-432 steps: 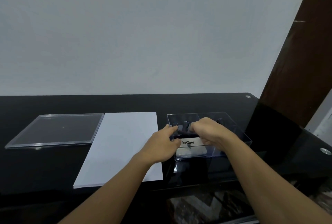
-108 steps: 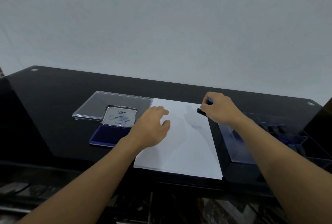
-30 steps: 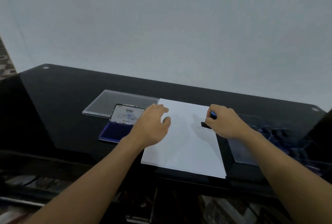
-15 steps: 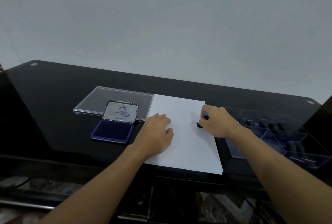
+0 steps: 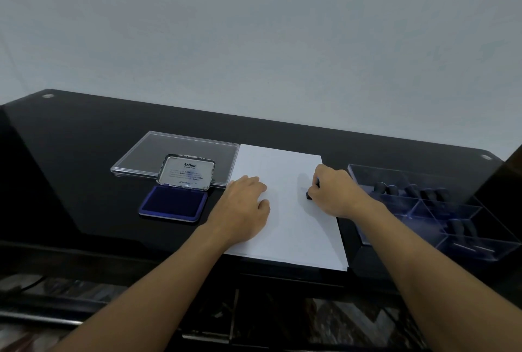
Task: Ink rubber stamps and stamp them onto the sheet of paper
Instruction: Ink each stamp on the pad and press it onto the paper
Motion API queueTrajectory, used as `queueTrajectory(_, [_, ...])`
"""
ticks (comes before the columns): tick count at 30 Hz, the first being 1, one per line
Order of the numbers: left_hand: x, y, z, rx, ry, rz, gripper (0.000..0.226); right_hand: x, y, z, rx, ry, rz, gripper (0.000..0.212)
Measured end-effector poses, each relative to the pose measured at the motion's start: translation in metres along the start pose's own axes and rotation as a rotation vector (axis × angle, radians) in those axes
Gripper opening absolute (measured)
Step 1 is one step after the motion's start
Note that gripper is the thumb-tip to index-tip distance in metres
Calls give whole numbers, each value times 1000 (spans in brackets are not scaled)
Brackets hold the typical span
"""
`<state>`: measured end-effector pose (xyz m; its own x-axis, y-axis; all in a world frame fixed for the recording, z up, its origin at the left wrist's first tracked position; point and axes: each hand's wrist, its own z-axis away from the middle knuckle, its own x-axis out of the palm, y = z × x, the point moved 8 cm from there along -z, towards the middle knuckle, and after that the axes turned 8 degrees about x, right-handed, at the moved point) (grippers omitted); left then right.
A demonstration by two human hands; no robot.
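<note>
Black tabletop (image 5: 84,153), sheet of paper (image 5: 293,227) at its front edge: left hand (image 5: 243,207) lies flat on it, right hand (image 5: 333,193) pinches a rubber stamp (image 5: 308,196) onto its right side. Stamp likely light, rigid; hold by handle.

Left grip (image 5: 243,206), right grip (image 5: 334,194) bare; forearms (image 5: 172,278) bare to frame edge.

head, your one camera | above near edge of table (image 5: 70,153) | faces forward and down toward far wall (image 5: 254,26) | close range, sheet of paper (image 5: 288,224) centred low in your frame
</note>
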<state>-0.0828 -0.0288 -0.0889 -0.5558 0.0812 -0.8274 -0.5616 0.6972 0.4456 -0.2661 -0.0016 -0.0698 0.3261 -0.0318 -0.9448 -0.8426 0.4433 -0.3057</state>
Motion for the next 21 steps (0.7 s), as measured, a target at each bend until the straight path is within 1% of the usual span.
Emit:
queueTrajectory(12, [1,0,-1,-20,-29,2,39,2,0,3,-9,9,4,17])
queueTrajectory(18, [4,-8,-1,-77,-75,42,42,0,-1,0,3,-57,17,14])
queueTrajectory(21, [-2,-8,-5,-85,-50,56,43,-16,-1,0,-16,-11,-38,10])
